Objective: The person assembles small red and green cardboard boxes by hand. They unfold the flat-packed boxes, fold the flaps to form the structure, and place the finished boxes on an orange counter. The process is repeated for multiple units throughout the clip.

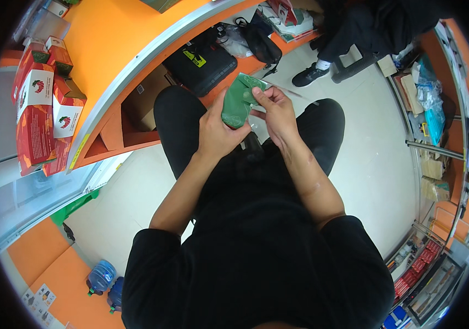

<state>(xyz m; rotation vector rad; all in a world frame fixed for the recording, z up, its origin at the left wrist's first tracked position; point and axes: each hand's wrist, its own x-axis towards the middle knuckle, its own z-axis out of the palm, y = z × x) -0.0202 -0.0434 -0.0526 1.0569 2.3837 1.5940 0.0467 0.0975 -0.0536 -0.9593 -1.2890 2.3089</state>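
A small green carton [236, 103] with pale line patterns is held up above my lap, between my knees. My left hand [216, 131] wraps round its left side and lower edge, with the thumb along the bottom. At the carton's right edge, my right hand [279, 116] pinches it between thumb and fingers. A whitish edge shows at the carton's top right, and something thin and see-through stretches right from there; I cannot make out what it is. The carton's underside is hidden.
Red and white cartons [40, 109] stand on the orange counter [114, 33] at left. A black hard case [201, 64] lies on the shelf beneath. Another person's shoe [309, 75] is ahead on the floor. Loaded shelves [437, 142] line the right; blue water bottles [102, 276] stand lower left.
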